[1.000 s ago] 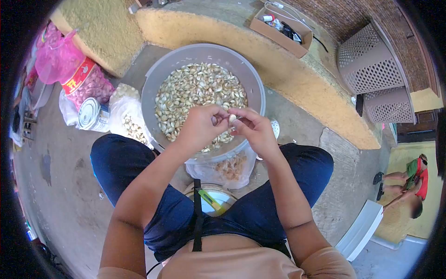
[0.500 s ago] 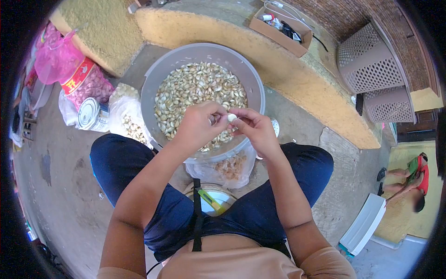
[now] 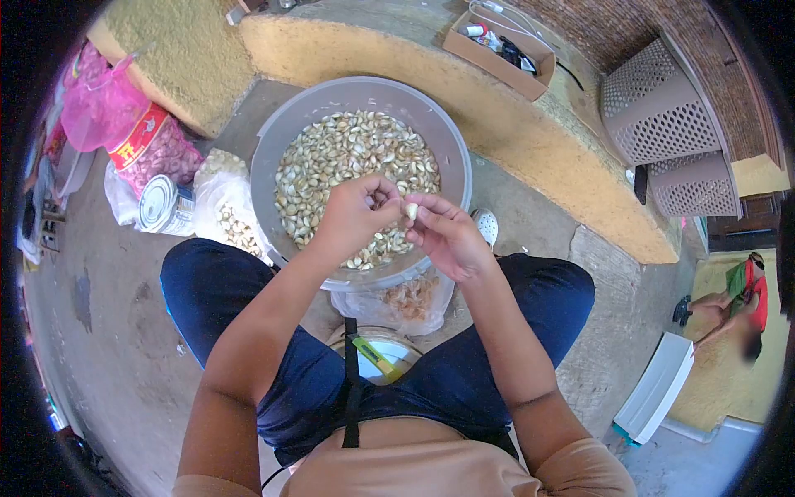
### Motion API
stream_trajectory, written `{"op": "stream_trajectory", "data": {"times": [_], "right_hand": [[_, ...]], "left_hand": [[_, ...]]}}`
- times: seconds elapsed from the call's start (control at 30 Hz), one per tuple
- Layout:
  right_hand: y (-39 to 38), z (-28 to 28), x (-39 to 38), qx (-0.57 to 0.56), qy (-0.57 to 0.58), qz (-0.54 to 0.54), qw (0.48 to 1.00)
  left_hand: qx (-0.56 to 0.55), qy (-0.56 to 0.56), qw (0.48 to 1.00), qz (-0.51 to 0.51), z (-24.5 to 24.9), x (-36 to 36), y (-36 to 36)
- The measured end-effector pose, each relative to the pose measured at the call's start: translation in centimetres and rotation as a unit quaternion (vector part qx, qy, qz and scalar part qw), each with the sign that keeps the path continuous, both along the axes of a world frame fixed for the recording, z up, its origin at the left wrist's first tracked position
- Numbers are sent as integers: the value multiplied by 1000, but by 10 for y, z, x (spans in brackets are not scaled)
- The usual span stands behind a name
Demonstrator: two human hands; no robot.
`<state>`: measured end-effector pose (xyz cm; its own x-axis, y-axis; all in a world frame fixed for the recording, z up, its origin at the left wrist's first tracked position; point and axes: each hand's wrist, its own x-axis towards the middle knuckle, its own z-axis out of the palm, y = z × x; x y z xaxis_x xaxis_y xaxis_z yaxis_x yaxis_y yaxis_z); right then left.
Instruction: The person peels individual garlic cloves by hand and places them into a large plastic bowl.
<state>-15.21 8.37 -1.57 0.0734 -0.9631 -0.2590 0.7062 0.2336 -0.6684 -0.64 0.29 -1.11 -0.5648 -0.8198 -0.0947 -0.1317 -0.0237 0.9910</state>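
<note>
Over a large grey tub [image 3: 286, 108] of garlic cloves [image 3: 352, 153], my hands meet at the fingertips. A small pale garlic clove [image 3: 411, 211] is pinched there, with my right hand [image 3: 451, 236] gripping it between thumb and index finger. My left hand [image 3: 360, 215] is curled, its thumb and fingertips closed on the clove's other side. Below the tub's near rim, a clear plastic bag [image 3: 410, 300] holds brownish skins. A green-yellow utility knife [image 3: 375, 358] lies over a round white lid between my legs.
Left of the tub stand a bag of pale cloves [image 3: 236, 224], a can [image 3: 166, 205] and a pink net sack [image 3: 157, 145]. A low yellow wall [image 3: 356, 51] runs behind, bearing a cardboard box [image 3: 501, 62]. At far right, a person [image 3: 749, 302] handles a white container [image 3: 654, 389].
My right hand has turned and its fingers have shifted, showing more palm; the clove is now tilted. At far right, the person and white container have moved slightly.
</note>
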Motion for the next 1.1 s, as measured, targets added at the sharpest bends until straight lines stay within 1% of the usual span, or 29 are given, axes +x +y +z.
{"op": "stream_trajectory", "data": {"times": [0.07,0.17,0.27,0.37,0.47,0.57,0.67,0.77,0.87,0.97,1.07,1.1], "right_hand": [[-1,2,3,19,-19,-10,1000],[-1,7,5,34,45,-10,998],[0,9,5,32,102,-9,994],[-1,9,2,38,63,-3,997],[-2,8,0,18,10,21,1000],[-4,10,1,16,-17,15,1000],[-4,13,2,18,-1,-6,1000],[-4,10,2,21,16,-17,999],[-4,9,3,28,138,-31,990],[-3,9,5,-14,155,-52,987],[-2,4,3,0,177,-31,984],[-2,3,3,-3,197,-36,980]], "left_hand": [[0,12,1000,0,-6,0,-1],[-10,-6,1000,-5,-3,-1,1],[6,-17,999,-29,1,1,1],[108,-23,994,-5,9,1,0],[132,-4,991,-3,5,4,-5],[168,8,986,4,4,4,-6],[207,18,978,23,6,4,-6],[188,-2,982,22,4,4,-6],[92,-27,995,4,9,1,-1],[-55,-64,995,-60,-12,0,-5],[-26,-11,998,-50,-13,0,-5],[-24,-24,998,-54,-12,0,-5]]}}
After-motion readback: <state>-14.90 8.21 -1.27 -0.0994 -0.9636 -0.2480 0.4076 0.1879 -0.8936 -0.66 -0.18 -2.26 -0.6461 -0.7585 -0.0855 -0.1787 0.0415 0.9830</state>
